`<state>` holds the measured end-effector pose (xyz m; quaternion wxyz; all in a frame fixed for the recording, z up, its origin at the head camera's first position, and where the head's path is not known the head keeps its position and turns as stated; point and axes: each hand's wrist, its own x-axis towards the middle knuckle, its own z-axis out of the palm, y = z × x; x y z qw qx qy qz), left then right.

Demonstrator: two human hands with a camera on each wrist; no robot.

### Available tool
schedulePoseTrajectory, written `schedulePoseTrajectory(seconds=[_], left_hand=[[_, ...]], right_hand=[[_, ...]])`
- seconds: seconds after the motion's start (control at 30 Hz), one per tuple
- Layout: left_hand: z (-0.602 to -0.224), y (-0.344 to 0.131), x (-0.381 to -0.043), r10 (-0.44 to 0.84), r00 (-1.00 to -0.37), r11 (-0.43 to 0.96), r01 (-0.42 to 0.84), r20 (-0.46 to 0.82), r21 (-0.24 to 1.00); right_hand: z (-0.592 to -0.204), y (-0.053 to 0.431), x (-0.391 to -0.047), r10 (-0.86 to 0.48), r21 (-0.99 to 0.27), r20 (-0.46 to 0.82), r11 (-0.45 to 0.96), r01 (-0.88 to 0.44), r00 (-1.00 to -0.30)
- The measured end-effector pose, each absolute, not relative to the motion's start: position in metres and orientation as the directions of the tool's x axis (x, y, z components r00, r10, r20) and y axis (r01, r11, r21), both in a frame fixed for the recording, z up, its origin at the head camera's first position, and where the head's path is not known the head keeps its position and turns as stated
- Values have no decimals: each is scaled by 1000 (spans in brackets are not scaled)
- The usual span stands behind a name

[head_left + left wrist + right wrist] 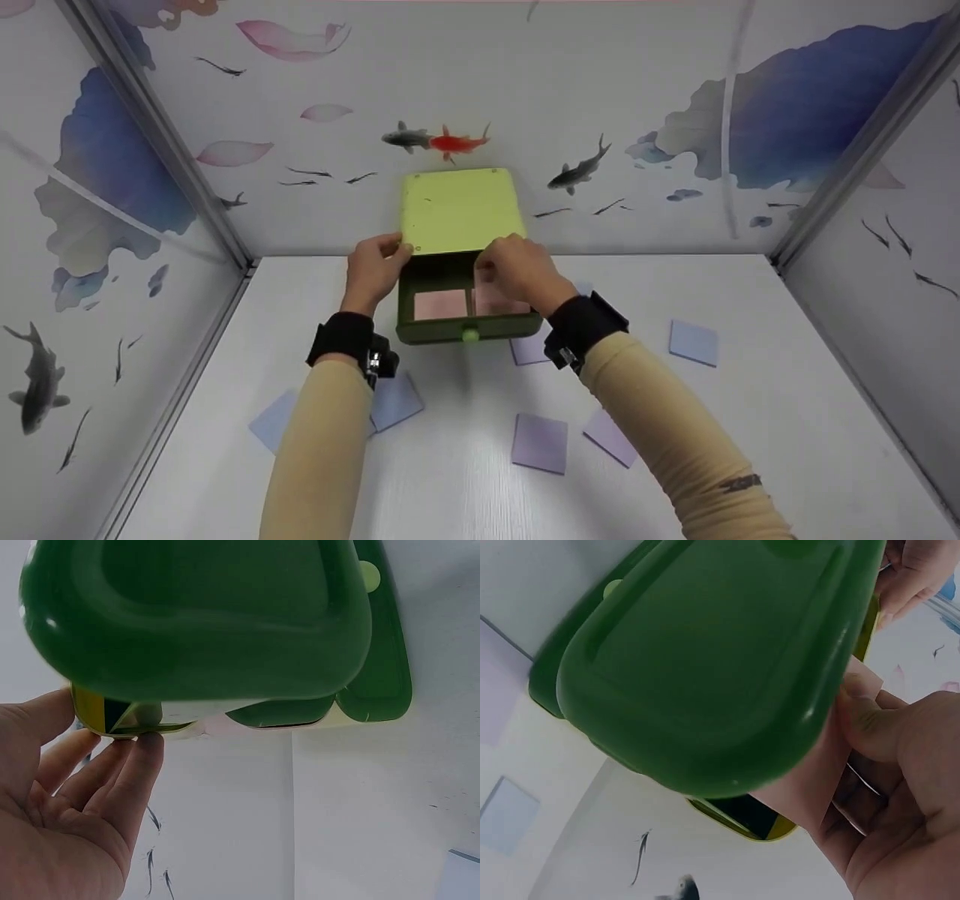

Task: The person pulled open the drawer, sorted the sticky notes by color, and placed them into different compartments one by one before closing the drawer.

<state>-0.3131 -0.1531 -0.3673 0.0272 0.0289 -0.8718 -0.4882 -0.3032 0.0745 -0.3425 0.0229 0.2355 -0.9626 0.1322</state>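
Observation:
A green drawer box (461, 210) with a light yellow-green top stands near the back wall. Its upper drawer (427, 330) is pulled out, with a round knob in front and a divider inside. A pink square of paper (440, 304) lies in the left compartment. My left hand (373, 271) grips the box's front left corner, thumb near the top and fingers on the rim. Over the right compartment, my right hand (519, 271) pinches a pink sheet (810, 772) between thumb and fingers. More pink paper (499, 304) shows beneath that hand.
Purple pads (540, 442) (611, 437) and blue pads (694, 343) (397, 401) (274, 420) lie scattered on the white table (450, 480). Another purple pad (529, 350) is partly hidden by the drawer and right wrist. Printed walls enclose the back and sides.

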Motion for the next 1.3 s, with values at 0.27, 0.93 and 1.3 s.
schedulePoseTrajectory(seconds=[0.27, 0.93, 1.3], left_hand=[[-369, -150, -312, -69, -997, 529, -19, 21, 848], [-369, -151, -315, -75, -996, 529, -8, 38, 849], [-367, -153, -314, -71, -997, 526, -22, 18, 850]], right_hand=[[-364, 77, -302, -436, -276, 58, 857, -434, -898], [-374, 73, -306, -384, -296, 71, 873, -387, -921], [-376, 72, -307, -411, -307, 98, 854, -420, -906]])
